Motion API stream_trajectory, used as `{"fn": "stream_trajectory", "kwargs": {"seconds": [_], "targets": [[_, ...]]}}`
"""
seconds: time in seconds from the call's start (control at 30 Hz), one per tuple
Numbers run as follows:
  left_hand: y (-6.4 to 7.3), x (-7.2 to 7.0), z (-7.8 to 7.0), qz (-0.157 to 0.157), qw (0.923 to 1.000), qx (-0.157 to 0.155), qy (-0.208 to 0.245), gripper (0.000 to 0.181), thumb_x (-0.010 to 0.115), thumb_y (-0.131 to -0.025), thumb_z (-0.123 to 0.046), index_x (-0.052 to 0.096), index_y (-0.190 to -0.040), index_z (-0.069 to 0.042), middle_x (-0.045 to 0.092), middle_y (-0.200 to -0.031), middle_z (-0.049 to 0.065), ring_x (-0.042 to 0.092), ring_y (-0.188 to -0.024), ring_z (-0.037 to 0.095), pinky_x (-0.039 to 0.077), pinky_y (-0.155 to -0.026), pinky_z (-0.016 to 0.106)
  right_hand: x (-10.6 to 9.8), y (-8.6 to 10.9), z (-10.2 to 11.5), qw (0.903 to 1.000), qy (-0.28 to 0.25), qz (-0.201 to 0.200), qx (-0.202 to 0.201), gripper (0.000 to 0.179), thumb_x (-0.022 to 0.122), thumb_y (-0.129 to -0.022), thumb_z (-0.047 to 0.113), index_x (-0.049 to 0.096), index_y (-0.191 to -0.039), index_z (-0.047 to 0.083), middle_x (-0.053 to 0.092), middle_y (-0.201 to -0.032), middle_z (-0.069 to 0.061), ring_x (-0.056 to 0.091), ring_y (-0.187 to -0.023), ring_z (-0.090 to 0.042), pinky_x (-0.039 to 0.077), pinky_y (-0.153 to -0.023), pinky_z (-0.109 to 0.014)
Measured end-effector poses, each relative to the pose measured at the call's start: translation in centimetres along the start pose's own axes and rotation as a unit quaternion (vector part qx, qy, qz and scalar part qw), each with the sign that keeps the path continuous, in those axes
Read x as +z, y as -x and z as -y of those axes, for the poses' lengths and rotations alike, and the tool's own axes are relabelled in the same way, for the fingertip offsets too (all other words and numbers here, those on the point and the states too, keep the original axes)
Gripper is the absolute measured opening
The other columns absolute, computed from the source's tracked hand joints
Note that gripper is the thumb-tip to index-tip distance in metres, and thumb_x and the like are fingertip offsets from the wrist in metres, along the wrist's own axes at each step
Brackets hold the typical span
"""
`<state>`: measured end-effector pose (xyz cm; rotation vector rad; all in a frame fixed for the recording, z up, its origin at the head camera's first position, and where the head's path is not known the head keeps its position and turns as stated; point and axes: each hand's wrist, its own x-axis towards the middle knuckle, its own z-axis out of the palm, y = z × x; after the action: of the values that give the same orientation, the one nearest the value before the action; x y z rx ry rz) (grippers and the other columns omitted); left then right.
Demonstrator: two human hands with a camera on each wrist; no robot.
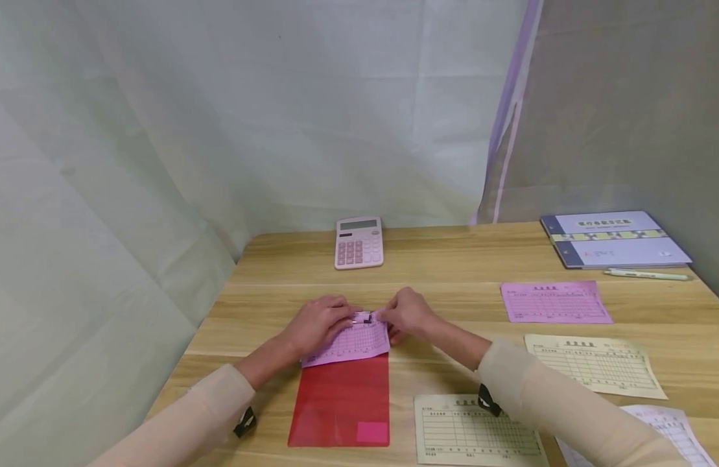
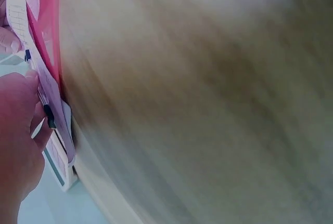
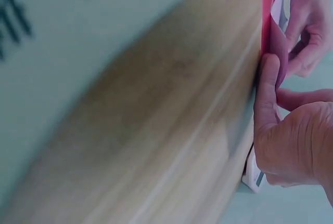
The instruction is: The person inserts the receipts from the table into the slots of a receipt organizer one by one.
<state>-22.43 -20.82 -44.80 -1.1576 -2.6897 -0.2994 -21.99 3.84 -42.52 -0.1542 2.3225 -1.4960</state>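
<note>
A red clipboard [image 1: 341, 402] lies in front of me, with a pink printed form [image 1: 353, 342] over its upper part. At its top is a metal clip with black ends [image 1: 364, 318]. My left hand [image 1: 321, 322] grips this clip from the left; in the left wrist view, the left hand [image 2: 21, 125] has thumb and fingers around the metal bar. My right hand [image 1: 410, 312] pinches the form's top right corner at the board's edge. The right wrist view shows the right hand [image 3: 296, 135] with a finger along the clipboard's edge and the form [image 3: 279, 52] bent upward.
A pink calculator [image 1: 359, 243] sits behind the clipboard. Rightward lie another pink form [image 1: 556, 303], a yellow form [image 1: 595, 365] and a white form [image 1: 668, 428]. Another yellow form [image 1: 476, 431] lies under my right forearm. A notebook [image 1: 618, 243] and a pen [image 1: 647, 274] occupy the back right.
</note>
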Motion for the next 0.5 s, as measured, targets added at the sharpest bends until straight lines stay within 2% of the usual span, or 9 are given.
{"fn": "stream_trajectory", "kwargs": {"seconds": [0.2, 0.5], "targets": [[0.1, 0.2, 0.0, -0.015, 0.9998, 0.015, -0.007, 0.028, 0.07, -0.104, -0.016, 0.077, -0.131, -0.014, 0.068, -0.106, -0.001, 0.066, -0.103, 0.019, 0.057, -0.087, 0.041, 0.5, 0.5, -0.4, 0.999, -0.04, -0.018, -0.008, 0.014, 0.069, -0.101, -0.001, 0.075, -0.097, -0.013, 0.074, -0.076, -0.017, 0.075, -0.064, -0.026, 0.061, -0.058, -0.037], [0.1, 0.2, 0.0, -0.003, 0.9998, 0.007, -0.019, 0.03, 0.068, -0.105, -0.013, 0.076, -0.133, -0.016, 0.068, -0.107, -0.002, 0.066, -0.104, 0.017, 0.057, -0.088, 0.039, 1.1, 0.8, -0.4, 0.9976, -0.053, -0.045, 0.0, 0.015, 0.069, -0.101, 0.0, 0.076, -0.096, -0.012, 0.074, -0.077, -0.016, 0.075, -0.064, -0.025, 0.061, -0.057, -0.036]]}}
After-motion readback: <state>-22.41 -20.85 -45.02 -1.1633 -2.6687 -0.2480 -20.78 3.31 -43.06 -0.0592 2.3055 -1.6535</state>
